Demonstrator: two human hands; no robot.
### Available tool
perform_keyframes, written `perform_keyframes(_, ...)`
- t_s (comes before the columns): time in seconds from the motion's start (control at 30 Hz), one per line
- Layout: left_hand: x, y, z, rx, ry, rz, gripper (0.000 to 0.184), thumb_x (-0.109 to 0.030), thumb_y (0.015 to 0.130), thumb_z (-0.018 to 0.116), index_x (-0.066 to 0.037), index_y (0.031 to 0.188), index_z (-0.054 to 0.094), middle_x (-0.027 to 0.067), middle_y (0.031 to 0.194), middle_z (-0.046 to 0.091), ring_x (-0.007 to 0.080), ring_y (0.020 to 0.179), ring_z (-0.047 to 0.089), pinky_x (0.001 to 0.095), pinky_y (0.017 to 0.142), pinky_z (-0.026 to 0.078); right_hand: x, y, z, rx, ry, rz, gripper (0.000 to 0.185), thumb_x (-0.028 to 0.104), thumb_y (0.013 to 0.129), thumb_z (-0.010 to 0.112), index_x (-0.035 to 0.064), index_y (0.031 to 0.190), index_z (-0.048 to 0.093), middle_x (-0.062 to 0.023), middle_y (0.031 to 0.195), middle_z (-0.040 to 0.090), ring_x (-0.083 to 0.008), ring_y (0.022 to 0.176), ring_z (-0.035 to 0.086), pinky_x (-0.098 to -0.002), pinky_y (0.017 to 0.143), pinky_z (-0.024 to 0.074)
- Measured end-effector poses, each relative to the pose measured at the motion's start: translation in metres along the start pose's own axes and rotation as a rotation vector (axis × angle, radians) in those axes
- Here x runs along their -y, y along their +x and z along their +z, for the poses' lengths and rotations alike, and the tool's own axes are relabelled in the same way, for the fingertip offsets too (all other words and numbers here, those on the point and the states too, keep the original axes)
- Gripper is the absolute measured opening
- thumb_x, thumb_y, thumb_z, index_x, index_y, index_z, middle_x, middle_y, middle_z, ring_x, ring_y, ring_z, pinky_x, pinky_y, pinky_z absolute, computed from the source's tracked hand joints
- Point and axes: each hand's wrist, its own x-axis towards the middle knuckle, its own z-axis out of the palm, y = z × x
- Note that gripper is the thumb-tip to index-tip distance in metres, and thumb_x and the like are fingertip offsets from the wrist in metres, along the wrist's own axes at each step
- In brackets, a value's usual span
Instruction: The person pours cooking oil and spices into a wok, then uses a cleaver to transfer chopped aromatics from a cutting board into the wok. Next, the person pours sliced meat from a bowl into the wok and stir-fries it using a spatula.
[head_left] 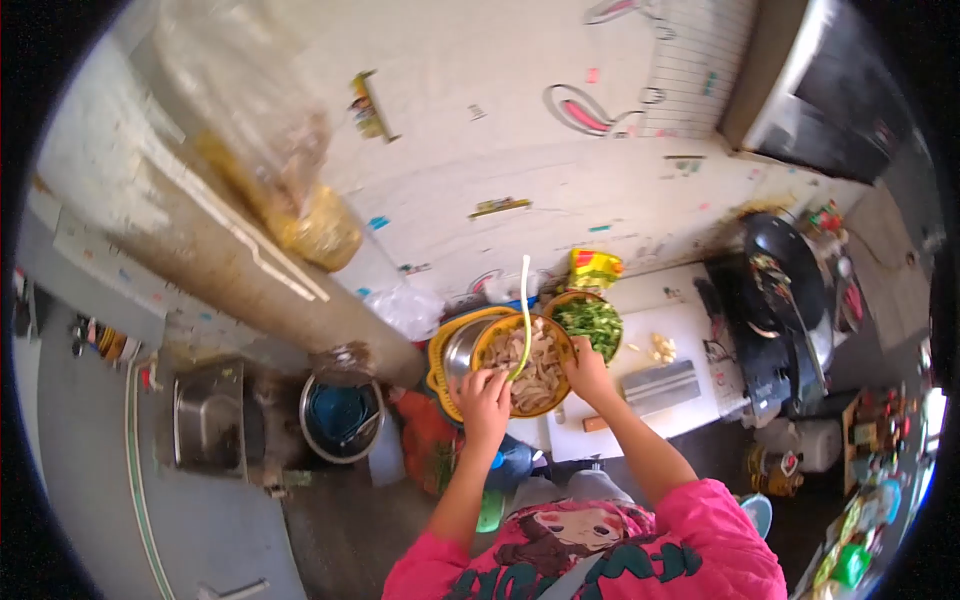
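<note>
A yellow basket (545,403) of pale sliced food (530,360) is between my two hands. My left hand (484,398) is closed at its left rim, by the lower end of a long green-and-white stalk (526,310) that stands up across the basket. My right hand (587,368) grips the right rim, fingers partly hidden. Behind it stands a bowl of chopped greens (590,322). A metal bowl (462,350) in another yellow basket (436,352) is at the left. To the right, a cleaver (660,388) lies on a white cutting board (700,408) near pale pieces (662,348).
A black wok (785,275) sits on the stove at the right. A yellow packet (596,267) stands near the wall. Left are a metal sink (209,420), a pot (341,455) and a thick pipe (220,250). An orange-red bag (424,438) is below the baskets.
</note>
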Motion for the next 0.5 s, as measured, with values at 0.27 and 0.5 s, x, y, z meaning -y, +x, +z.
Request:
perform_keyframes(0.27, -0.085, 0.011, 0.041, 0.022, -0.127, 0.188, 0.018, -0.014, 0.074, 0.065, -0.011, 0.091, 0.064, 0.0039, 0.087, 0.053, 0.0241, 0.088, 0.050, 0.0449, 0.088, 0.030, -0.056, -0.075, -0.151, -0.308, -0.056, 0.149, 0.036, 0.004, 0.073, 0.049, -0.0006, 0.109, 0.049, -0.0271, 0.073, 0.058, -0.0431, 0.074, 0.057, -0.0462, 0.067, 0.0455)
perform_keyframes(0.5, -0.170, -0.021, 0.131, 0.200, -0.118, 0.254, 0.013, -0.012, 0.076, 0.062, -0.011, 0.089, 0.065, 0.0049, 0.086, 0.055, 0.0244, 0.087, 0.051, 0.0448, 0.087, 0.031, -0.122, -0.127, -0.256, -0.527, -0.020, 0.276, 0.037, 0.006, 0.074, 0.052, -0.0027, 0.110, 0.048, -0.0273, 0.077, 0.059, -0.0400, 0.073, 0.059, -0.0405, 0.064, 0.0473)
